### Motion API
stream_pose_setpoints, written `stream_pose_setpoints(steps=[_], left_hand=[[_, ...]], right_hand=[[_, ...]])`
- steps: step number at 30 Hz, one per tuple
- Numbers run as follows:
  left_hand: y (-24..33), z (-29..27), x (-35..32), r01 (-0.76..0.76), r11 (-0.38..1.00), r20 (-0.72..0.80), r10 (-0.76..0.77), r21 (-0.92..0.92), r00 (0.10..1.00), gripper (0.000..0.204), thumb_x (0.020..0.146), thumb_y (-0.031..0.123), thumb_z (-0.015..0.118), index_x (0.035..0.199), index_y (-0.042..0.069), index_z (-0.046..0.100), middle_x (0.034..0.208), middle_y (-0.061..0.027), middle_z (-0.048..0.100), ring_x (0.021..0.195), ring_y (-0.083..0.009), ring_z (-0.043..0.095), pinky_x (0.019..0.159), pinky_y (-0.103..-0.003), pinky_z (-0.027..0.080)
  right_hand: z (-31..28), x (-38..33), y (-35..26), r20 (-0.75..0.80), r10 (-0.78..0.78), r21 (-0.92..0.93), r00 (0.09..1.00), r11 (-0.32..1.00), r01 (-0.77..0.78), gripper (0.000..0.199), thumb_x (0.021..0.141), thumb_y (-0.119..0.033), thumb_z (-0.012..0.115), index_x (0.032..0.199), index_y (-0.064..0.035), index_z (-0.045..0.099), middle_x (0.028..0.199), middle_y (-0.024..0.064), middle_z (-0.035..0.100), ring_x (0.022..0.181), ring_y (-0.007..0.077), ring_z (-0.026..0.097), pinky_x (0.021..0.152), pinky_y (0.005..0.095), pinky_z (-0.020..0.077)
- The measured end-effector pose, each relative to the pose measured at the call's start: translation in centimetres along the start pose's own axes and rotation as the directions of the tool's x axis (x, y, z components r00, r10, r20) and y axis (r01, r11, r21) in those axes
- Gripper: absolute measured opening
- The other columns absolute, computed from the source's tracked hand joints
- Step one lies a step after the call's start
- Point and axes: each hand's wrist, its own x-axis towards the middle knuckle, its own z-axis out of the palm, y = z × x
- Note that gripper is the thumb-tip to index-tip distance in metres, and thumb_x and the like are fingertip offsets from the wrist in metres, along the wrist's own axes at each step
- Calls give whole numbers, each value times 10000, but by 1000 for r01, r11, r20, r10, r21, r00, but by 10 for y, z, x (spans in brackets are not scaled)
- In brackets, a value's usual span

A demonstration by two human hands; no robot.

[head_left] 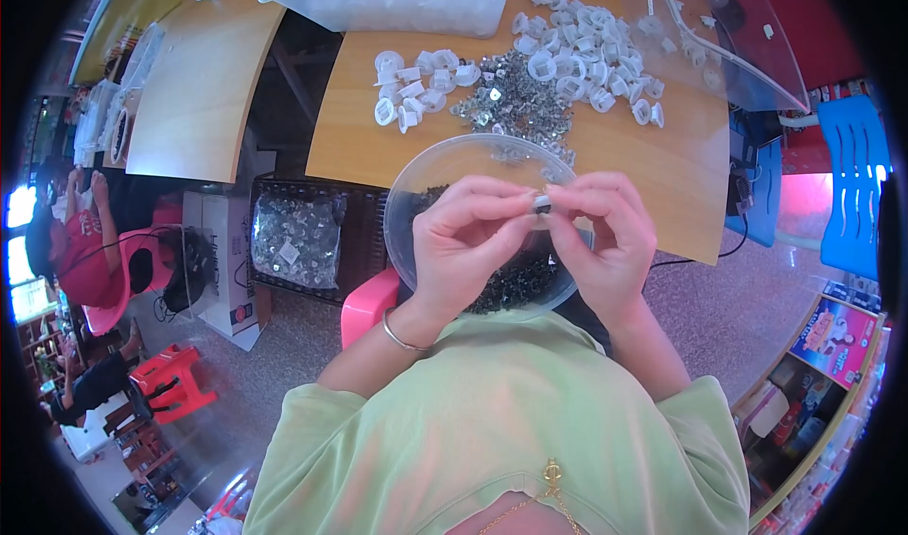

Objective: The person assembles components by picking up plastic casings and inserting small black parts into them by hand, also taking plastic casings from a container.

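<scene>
Small black-and-white piece [542, 204] pinched at the fingertips of left hand [463, 242] and right hand [613, 237], above clear round plastic bowl [400, 215] of small black parts [511, 287], probably best handled with light, even pressure.

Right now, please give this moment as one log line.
left hand: pinches small part; right hand: pinches same part; below: round tub, dark pieces; table: white parts
</scene>
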Motion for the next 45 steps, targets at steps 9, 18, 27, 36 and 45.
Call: stream_pose_setpoints(steps=[9, 18, 27, 36, 45], left_hand=[[2, 1, 0, -52, 998, 0, 52, 42, 999, 201, 763, -118, 614, 939, -30, 656, 1006, -125, 582, 910, -161, 606, 760, -236, 531], [5, 5, 2, -158, 971, -5, 162, 181, 987, 216, 739, -140, 619, 929, -43, 649, 973, -129, 592, 920, -183, 614, 766, -242, 543], [3, 7, 2, -179, 956, -39, 193, 233, 980, 205, 732, -127, 638, 917, -40, 650, 957, -121, 601, 890, -171, 620, 757, -241, 547], [0, -1, 3, -26, 992, -59, 33, 124, 998, 206, 762, -104, 630, 951, -23, 651, 979, -115, 592, 898, -150, 603, 754, -229, 523], [4, -4, 4, -63, 988, 61, 55, 143, 997, 192, 781, -94, 617, 958, -25, 644, 1018, -112, 580, 903, -150, 600, 751, -222, 514]], right_hand=[[2, 1, -2, -8, -17, -34, 1000, 999, 17, 277, 677, 73, 696, 922, -52, 665, 860, 61, 579, 674, 95, 585, 538, 206, 493], [7, 3, -5, -33, -143, -202, 989, 970, 133, 255, 660, 58, 713, 888, -43, 657, 816, 49, 561, 605, 79, 564, 473, 194, 473], [13, 1, -2, -65, -238, -304, 969, 930, 208, 234, 662, 35, 721, 871, -48, 654, 755, 32, 545, 561, 74, 538, 434, 193, 445], [4, 8, 4, 6, 36, -11, 999, 999, -36, 229, 685, 66, 705, 886, -26, 647, 798, 53, 566, 659, 102, 575, 580, 218, 479], [-33, 24, 9, -10, -99, -122, 995, 988, 97, 172, 721, 41, 696, 860, -32, 626, 803, 35, 587, 695, 100, 572, 625, 219, 465]])
